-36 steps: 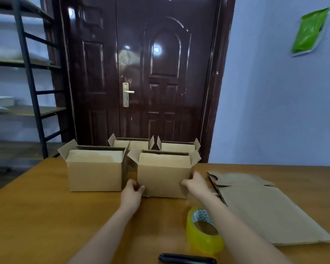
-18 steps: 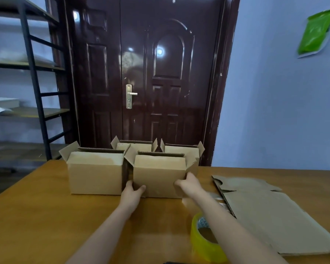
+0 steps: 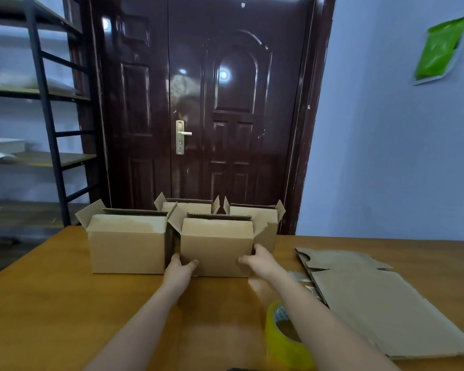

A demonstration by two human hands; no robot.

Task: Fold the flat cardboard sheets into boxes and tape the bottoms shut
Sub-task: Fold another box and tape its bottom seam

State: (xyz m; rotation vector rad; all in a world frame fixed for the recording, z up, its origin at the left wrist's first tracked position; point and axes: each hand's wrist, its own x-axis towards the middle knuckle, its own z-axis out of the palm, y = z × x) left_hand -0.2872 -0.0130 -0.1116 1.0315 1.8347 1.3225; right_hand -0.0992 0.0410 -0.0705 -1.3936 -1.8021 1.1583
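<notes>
Head view: a folded cardboard box (image 3: pixel 217 246) is seen standing upright on the wooden table (image 3: pixel 51 303), its top flaps open. It is held at both lower front corners. The left hand (image 3: pixel 178 270) is wrapped round the lower left corner, with the thumb laid across the front face and the fingers hidden behind the side. The right hand (image 3: pixel 260 259) is clamped on the lower right corner in the same manner, thumb on the front, fingers tucked round the right side.

Just to the left of the held box, almost touching it, a second open box (image 3: pixel 127 243) is set on the table. Two more open boxes are placed behind: one (image 3: pixel 189 206) at the back centre, another (image 3: pixel 255 214) at the back right, partly covered by the held box.

To the right, flat cardboard sheets (image 3: pixel 373 303) are stacked on the table, apart from the boxes. A roll of yellow tape (image 3: pixel 284 341) is stood on edge near the bottom of the frame, beside and partly hidden by the right forearm.

Beyond the table, a dark door (image 3: pixel 206 103) and a metal shelf rack (image 3: pixel 38 103) are visible, and a green packet (image 3: pixel 439 49) is fixed to the wall.
</notes>
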